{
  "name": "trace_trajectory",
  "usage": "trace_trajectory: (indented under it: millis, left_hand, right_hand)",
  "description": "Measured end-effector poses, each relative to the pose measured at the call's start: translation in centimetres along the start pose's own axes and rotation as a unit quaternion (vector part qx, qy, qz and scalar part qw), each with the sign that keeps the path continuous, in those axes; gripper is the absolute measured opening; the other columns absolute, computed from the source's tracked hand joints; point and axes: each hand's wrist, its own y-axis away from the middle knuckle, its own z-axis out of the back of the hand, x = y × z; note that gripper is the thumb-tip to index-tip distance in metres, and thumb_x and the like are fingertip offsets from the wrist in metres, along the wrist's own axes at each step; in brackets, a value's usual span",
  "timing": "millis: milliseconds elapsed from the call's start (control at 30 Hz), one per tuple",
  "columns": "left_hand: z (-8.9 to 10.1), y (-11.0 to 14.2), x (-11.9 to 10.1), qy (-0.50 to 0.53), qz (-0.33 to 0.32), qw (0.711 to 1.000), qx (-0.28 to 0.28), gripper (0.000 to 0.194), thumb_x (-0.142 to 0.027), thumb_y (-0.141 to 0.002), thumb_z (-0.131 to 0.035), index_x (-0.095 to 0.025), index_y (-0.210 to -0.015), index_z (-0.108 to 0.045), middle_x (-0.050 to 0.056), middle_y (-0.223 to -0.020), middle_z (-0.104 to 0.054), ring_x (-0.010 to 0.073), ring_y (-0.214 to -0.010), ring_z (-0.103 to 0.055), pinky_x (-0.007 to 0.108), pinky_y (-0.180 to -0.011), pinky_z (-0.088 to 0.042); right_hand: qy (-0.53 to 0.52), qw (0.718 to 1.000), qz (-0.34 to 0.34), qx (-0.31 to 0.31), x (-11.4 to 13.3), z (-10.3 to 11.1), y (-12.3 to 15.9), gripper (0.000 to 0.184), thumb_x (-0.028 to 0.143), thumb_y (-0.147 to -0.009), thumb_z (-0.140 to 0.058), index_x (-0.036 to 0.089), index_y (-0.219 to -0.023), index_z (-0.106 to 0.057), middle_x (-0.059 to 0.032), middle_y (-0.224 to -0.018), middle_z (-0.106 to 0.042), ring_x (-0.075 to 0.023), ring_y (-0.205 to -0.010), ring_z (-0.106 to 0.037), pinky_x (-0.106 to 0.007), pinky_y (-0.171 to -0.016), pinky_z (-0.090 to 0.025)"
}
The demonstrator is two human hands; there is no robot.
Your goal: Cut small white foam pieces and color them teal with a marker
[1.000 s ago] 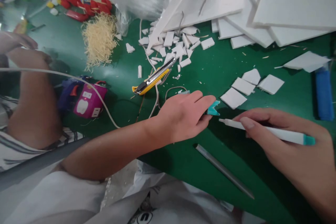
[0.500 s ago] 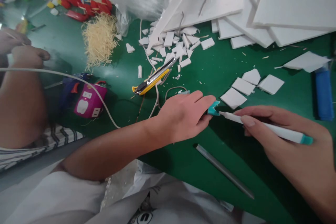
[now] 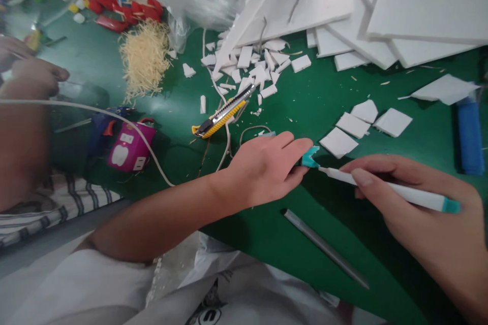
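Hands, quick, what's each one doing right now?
Left hand: closed on a small teal piece.
Right hand: closed on a white marker.

Apple logo (image 3: pixel 120 154) (white) on magenta box (image 3: pixel 130 145)

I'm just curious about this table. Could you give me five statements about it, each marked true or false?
1. The right hand holds a white pen. True.
2. The left hand holds the yellow cutter. False: it holds a teal piece; the cutter lies on the green table.
3. The magenta box is left of the cutter. True.
4. The pile of thin strips is bright red. False: it is pale yellow.
5. The grey rod is untouched by either hand. True.
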Motion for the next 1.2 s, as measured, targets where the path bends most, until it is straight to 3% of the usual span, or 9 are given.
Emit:
trace_trajectory:
  millis: [233, 700, 900, 1067, 1200]
  left_hand:
    - [-0.06, 0.35, 0.60, 0.050, -0.013, 0.998, -0.039, 0.033, -0.031, -0.093, -0.060, -0.018, -0.124, -0.060, -0.001, -0.084, -0.064, 0.0144, -0.075, -0.062, 0.025, -0.066, -0.045]
    - [0.22, 0.11, 0.84, 0.073, 0.005, 0.997, -0.014, 0.025, -0.029, -0.094, -0.058, -0.020, -0.117, -0.064, -0.002, -0.076, -0.059, 0.0127, -0.070, -0.059, 0.022, -0.070, -0.046]
    - [0.05, 0.12, 0.85, 0.079, -0.003, 0.996, -0.033, 0.026, -0.029, -0.095, -0.058, -0.018, -0.117, -0.064, -0.003, -0.075, -0.059, 0.0126, -0.071, -0.059, 0.022, -0.073, -0.047]
    - [-0.14, 0.14, 0.81, 0.085, -0.001, 0.996, -0.031, 0.025, -0.029, -0.094, -0.059, -0.019, -0.117, -0.064, -0.002, -0.077, -0.060, 0.0128, -0.072, -0.060, 0.022, -0.075, -0.047]
    - [-0.21, 0.14, 0.75, 0.084, 0.001, 0.996, -0.032, 0.027, -0.028, -0.094, -0.060, -0.018, -0.118, -0.064, -0.002, -0.077, -0.061, 0.0135, -0.075, -0.061, 0.023, -0.077, -0.048]
  right_hand:
    - [-0.021, 1.000, -0.014, 0.005, 0.20, 0.24, -0.15, 0.008, 0.032, -0.080, -0.070, 0.030, -0.073, -0.073, 0.0046, -0.065, -0.068, -0.0127, -0.059, -0.064, -0.024, -0.054, -0.051]
    - [0.019, 1.000, 0.013, -0.010, -0.46, -0.05, -0.31, 0.008, 0.037, -0.082, -0.071, 0.030, -0.081, -0.076, 0.0032, -0.074, -0.072, -0.0127, -0.065, -0.065, -0.024, -0.061, -0.053]
    - [-0.011, 1.000, 0.025, 0.005, -0.16, -0.21, -0.14, 0.013, 0.032, -0.082, -0.070, 0.028, -0.071, -0.072, 0.0048, -0.069, -0.071, -0.0105, -0.059, -0.064, -0.022, -0.056, -0.051]
    - [-0.005, 1.000, 0.016, -0.011, -0.19, -0.36, -0.05, 0.002, 0.031, -0.081, -0.073, 0.030, -0.080, -0.075, 0.0055, -0.079, -0.075, -0.0112, -0.069, -0.068, -0.021, -0.064, -0.054]
    - [-0.010, 1.000, 0.024, 0.003, -0.32, -0.13, 0.14, 0.012, 0.033, -0.082, -0.071, 0.028, -0.070, -0.072, 0.0044, -0.067, -0.071, -0.0110, -0.056, -0.062, -0.023, -0.052, -0.050]
